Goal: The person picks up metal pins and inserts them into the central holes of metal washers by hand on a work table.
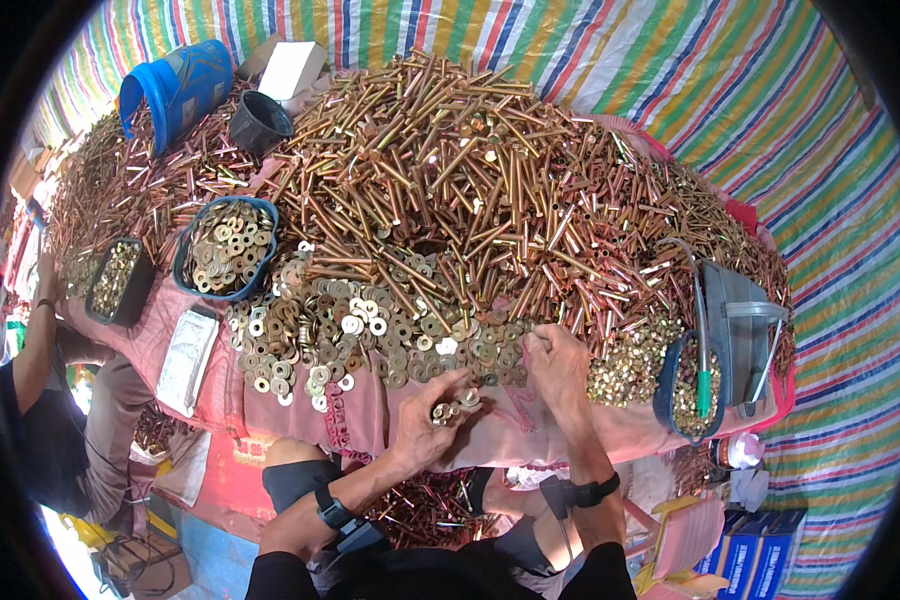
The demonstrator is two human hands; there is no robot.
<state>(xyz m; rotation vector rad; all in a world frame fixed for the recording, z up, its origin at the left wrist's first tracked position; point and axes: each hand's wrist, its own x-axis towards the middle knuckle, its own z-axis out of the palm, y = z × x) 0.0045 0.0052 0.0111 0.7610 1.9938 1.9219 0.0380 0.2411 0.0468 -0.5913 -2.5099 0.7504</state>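
A striped plastic sheet (830, 350) in green, yellow, white, red and blue curves behind the cloth-covered tabletop (515, 440). A large heap of brassy bolts (440, 170) fills its far part, and flat round washers (315, 330) spread along the near side. The left hand (428, 415), near the middle edge, is curled around a few small metal pieces (455, 408), palm partly upward. The right hand (560, 365) is bent down at the right end of the washers; I cannot tell whether its fingertips are closed on anything. Just right lie loose brassy nuts (630, 365), beside a blue tub holding more. To the left, another blue tub (179, 262) is full of washers, with a silver packet (187, 362) nearer. The clearest writing is white printing on the blue boxes (740, 555) at the near right, small and tilted. A blue bucket (192, 90) lies tipped at the far left; at the left edge another person's arm (36, 350) shows.
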